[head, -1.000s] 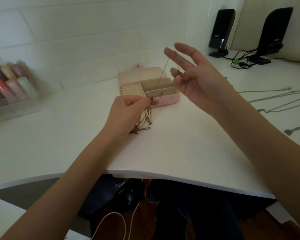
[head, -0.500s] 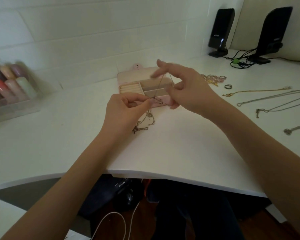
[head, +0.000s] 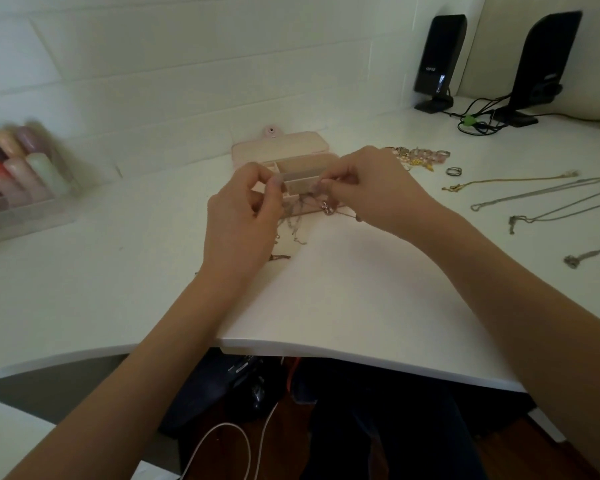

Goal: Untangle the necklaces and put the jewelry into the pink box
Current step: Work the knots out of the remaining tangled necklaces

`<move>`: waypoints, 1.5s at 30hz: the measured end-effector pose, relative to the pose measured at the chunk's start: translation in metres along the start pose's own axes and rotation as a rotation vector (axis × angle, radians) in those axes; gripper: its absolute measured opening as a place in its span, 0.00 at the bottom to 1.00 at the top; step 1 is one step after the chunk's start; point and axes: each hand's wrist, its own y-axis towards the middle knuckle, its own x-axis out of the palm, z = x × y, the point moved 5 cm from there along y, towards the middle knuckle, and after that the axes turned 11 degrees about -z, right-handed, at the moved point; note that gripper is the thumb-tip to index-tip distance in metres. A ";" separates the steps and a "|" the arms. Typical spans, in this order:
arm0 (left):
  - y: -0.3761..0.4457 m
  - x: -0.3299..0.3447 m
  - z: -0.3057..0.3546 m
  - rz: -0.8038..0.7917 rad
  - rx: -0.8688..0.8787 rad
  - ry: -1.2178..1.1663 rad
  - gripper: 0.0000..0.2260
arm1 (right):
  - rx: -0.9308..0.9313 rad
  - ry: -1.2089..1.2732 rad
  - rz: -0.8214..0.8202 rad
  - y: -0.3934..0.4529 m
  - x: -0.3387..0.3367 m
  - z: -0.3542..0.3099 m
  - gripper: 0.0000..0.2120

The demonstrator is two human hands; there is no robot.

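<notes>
Head view: left hand (head: 245, 216) and right hand (head: 368, 188) both pinch tangled necklaces (head: 297, 216), fingers curled, just before open pink box (head: 291, 161).

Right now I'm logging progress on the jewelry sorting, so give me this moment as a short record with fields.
left hand: pinches the tangled necklaces
right hand: pinches the same tangle
tangle: held above the table, in front of the pink box
pink box: open, lid back
loose necklaces: laid out on the right
ring: on the table, outside the box
</notes>
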 end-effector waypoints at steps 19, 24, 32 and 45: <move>0.016 0.004 -0.027 -0.093 -0.300 -1.066 0.14 | 0.027 0.318 -0.218 -0.008 0.001 0.000 0.07; 0.013 0.003 -0.023 -0.141 -0.311 -1.084 0.11 | 0.050 0.284 -0.239 -0.007 0.003 0.002 0.07; 0.003 -0.003 -0.014 -0.039 -0.194 -0.366 0.13 | 0.072 0.398 -0.207 -0.010 0.000 -0.004 0.07; 0.001 0.005 -0.008 -0.142 -0.082 -0.169 0.02 | -0.009 0.486 -0.178 -0.008 0.007 -0.010 0.09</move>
